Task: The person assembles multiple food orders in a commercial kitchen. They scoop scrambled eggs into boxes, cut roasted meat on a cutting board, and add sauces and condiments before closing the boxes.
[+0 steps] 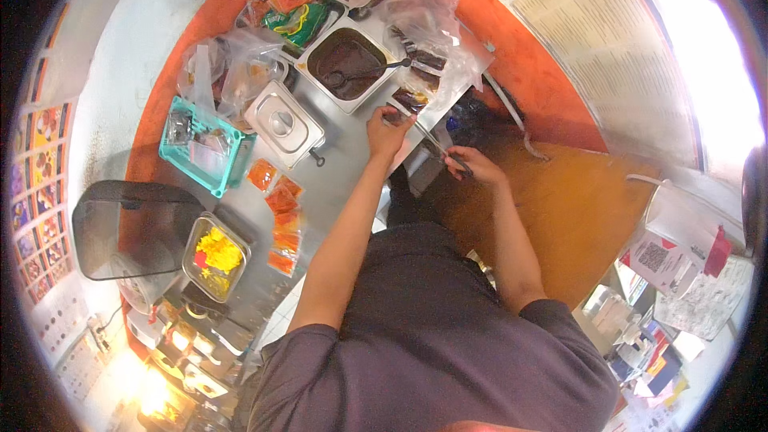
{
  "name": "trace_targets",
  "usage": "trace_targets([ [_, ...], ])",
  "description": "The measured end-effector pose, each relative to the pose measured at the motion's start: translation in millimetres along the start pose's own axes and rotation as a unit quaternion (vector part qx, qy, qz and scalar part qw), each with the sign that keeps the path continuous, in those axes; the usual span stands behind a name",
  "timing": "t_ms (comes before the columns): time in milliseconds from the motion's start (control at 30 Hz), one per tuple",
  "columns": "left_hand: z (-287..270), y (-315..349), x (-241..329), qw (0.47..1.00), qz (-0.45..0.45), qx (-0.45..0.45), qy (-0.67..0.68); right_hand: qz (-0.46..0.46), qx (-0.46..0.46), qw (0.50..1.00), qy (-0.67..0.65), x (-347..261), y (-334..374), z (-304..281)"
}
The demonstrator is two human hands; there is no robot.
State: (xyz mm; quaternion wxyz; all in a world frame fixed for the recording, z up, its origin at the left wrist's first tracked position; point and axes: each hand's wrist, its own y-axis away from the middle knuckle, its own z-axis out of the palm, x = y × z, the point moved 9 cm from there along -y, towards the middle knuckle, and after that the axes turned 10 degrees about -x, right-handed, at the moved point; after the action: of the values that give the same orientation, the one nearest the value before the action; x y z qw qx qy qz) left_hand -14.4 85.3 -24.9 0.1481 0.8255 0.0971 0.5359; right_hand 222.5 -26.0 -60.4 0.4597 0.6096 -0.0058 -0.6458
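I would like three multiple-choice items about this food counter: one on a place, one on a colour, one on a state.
1. Where does the teal basket stand?
A. left of the steel lid
B. on the wooden board
C. inside the dark sauce pan

2. What colour is the food in the small steel pan near the black bin?
A. white
B. yellow
C. blue

3. How is the pan of dark sauce?
A. covered with a lid
B. empty
C. open, with a ladle in it

Answers:
1 A, the basket sits beside the steel lid, on its left.
2 B, yellow pieces fill it.
3 C, the sauce is uncovered and a ladle handle rests across it.
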Motion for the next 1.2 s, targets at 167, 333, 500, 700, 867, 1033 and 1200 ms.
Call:
trace_targets([
  [167,7.1,-13.3,-30.8,0.999,-0.031,-0.012,0.006,-0.002,-0.025,0.999,0.03,-19.6,-12.9,-7.8],
  [333,1.0,1.6,-52.8,0.997,-0.07,-0.031,0.01,-0.001,-0.02,0.999,0.033,-23.8,-30.2,-5.9],
  [500,-6.8,11.2,-51.6,0.998,-0.037,-0.023,0.035,-0.001,-0.021,0.997,0.079,-26.1,-46.7,-7.4],
  [700,-15.0,21.1,-45.6,0.999,-0.01,-0.004,0.047,0.017,-0.05,0.998,0.047,-37.8,-51.7,-2.3],
  [867,-10.7,20.2,-61.8,0.997,-0.025,-0.018,0.077,0.038,-0.043,0.996,0.074,-48.6,-52.7,0.9],
  [1033,-18.1,25.9,-57.3,0.999,0.014,-0.009,0.039,0.034,-0.04,0.994,0.094,-57.2,-55.7,5.2],
  [1200,-20.8,29.5,-55.0,0.999,0.007,-0.026,0.031,0.035,-0.037,0.996,0.072,-57.8,-62.0,10.2],
])
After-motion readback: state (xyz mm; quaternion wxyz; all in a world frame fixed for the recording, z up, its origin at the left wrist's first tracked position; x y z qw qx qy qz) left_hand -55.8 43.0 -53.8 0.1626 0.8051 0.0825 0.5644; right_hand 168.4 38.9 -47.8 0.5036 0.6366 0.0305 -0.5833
